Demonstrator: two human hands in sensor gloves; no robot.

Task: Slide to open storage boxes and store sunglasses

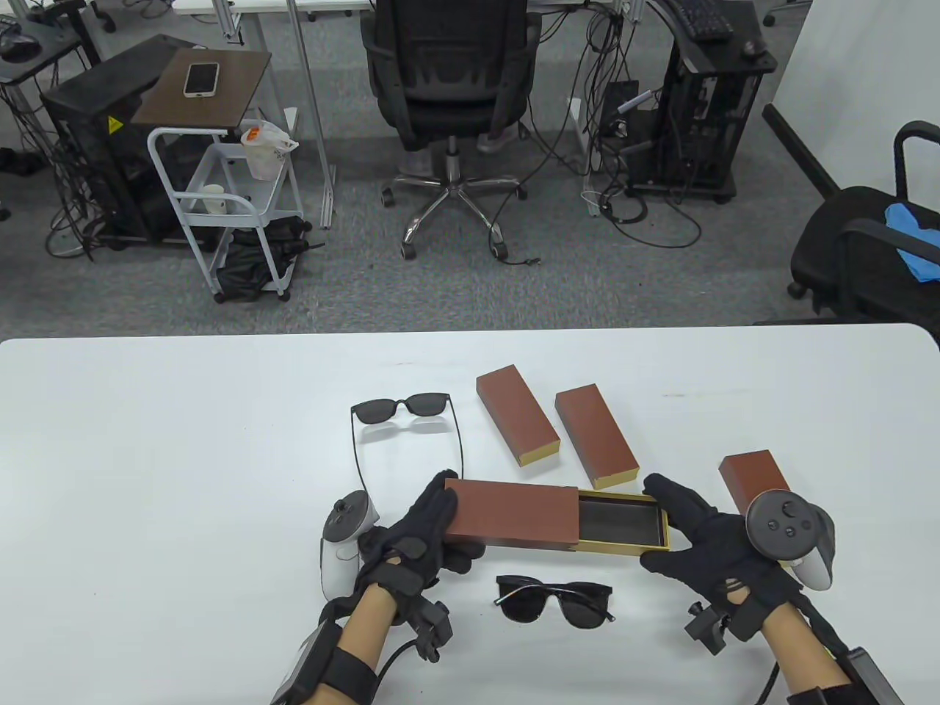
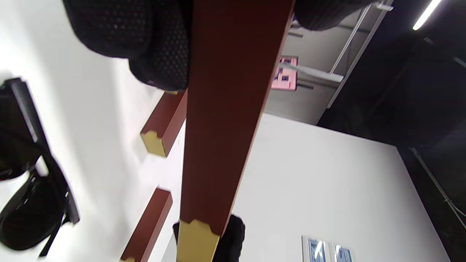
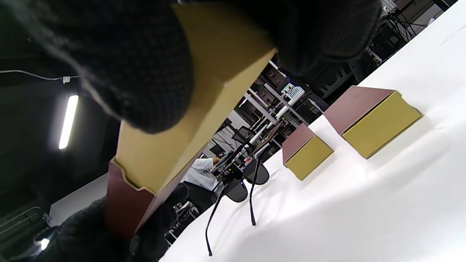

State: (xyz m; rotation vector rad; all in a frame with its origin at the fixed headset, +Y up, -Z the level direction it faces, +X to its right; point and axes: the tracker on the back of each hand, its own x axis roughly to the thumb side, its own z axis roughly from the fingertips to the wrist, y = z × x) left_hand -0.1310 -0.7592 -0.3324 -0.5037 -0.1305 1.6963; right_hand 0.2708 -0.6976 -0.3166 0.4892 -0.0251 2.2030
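the storage box (image 1: pixel 514 514) is held just above the near middle of the worktop (image 1: pixel 147 440), its brown sleeve on the left and its gold tray (image 1: pixel 624 523) drawn partly out to the right, showing a dark, empty inside. the left hand (image 1: pixel 418 540) has its grip wrapped round the sleeve's left end; the right hand (image 1: pixel 698 536) has its grip pinching the tray's right end, fingers on the far side and thumb on the near side. the step in hand looks like sliding the box open, about halfway done.

folded sunglasses (image 1: pixel 554 598) lie just near of the box, between the two wrists; a second pair (image 1: pixel 404 411), arms unfolded, lies farther off to the left. three closed boxes (image 1: pixel 518 415) (image 1: pixel 595 437) (image 1: pixel 753 477) rest beyond and to the right.

the next move probably calls for pulling the tray further out, then freeing one hand to lift the near sunglasses into it.
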